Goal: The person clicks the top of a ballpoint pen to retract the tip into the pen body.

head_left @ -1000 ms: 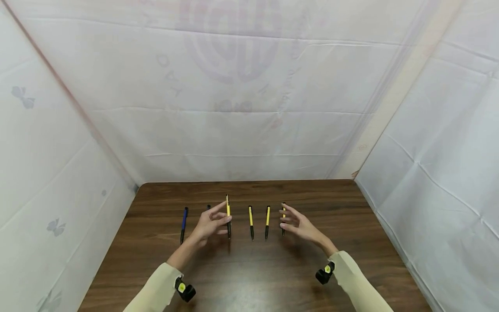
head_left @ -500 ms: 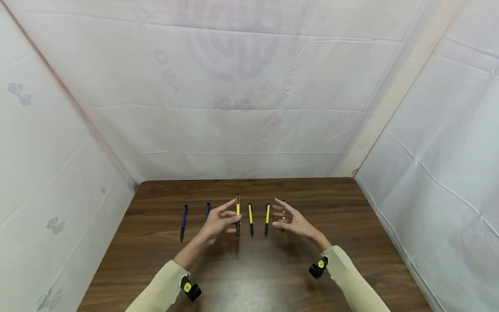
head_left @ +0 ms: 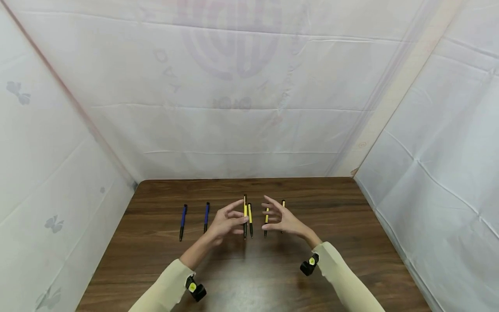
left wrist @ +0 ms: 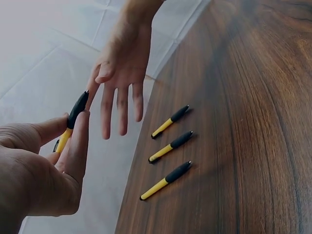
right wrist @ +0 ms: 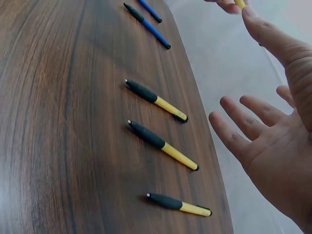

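Wood-grain table: left hand pinches slim yellow pen; right hand spread, seemingly empty.

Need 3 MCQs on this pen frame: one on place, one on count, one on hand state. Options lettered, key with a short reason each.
1. Where do the two blue pens lie on the table?
A. To the left of the yellow pens
B. To the right of the yellow pens
C. Between the two hands

2. How many yellow pens lie flat on the table, not counting the held one?
A. One
B. Three
C. Five

3. What is the right hand doing?
A. Gripping a blue pen
B. Pressing flat on the table
C. Open, fingers spread, holding nothing

Key:
1 A: the head view shows both blue pens left of the left hand and of the yellow ones.
2 B: the left wrist view shows three yellow pens side by side on the wood, while the left hand pinches a fourth yellow pen.
3 C: the right wrist view shows straight, spread fingers above the table with nothing in them.
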